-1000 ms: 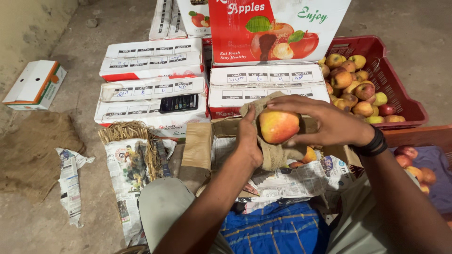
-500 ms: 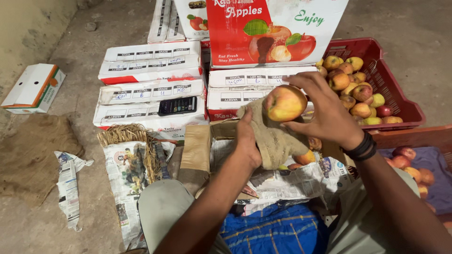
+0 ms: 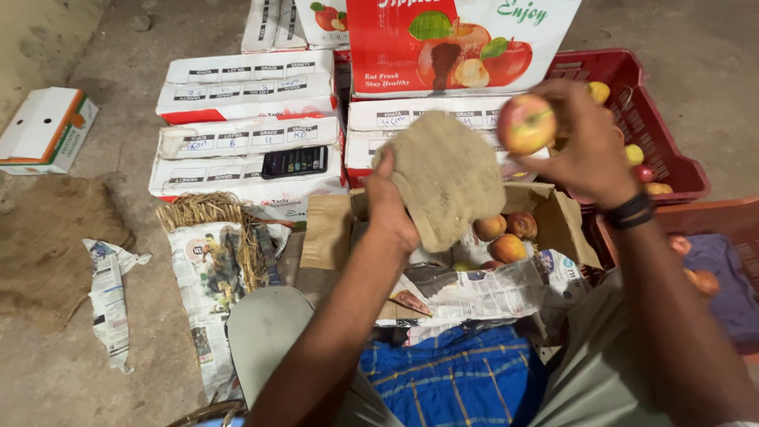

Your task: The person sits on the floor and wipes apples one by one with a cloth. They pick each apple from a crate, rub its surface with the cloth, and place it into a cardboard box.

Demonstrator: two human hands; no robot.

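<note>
A fruit packing or wholesale storeroom is shown. Printed apple cartons (image 3: 253,87) are stacked directly on a bare, stained concrete floor (image 3: 688,32), each bearing a grading label on its end. A red plastic crate (image 3: 672,158) filled with loose apples is set beside them. An open cardboard box (image 3: 553,217) lined with newspaper is partly filled with apples. Packing straw (image 3: 209,209), torn newspaper sheets (image 3: 111,296) and a calculator (image 3: 294,161) are seen nearby.

Bare grey concrete floor (image 3: 696,47), dusty, dim light. Pale wall (image 3: 32,32) at upper left. Burlap sack (image 3: 47,237) flat on floor, torn newspaper sheet (image 3: 107,292) beside it, small cardboard box (image 3: 47,130) near wall.
</note>
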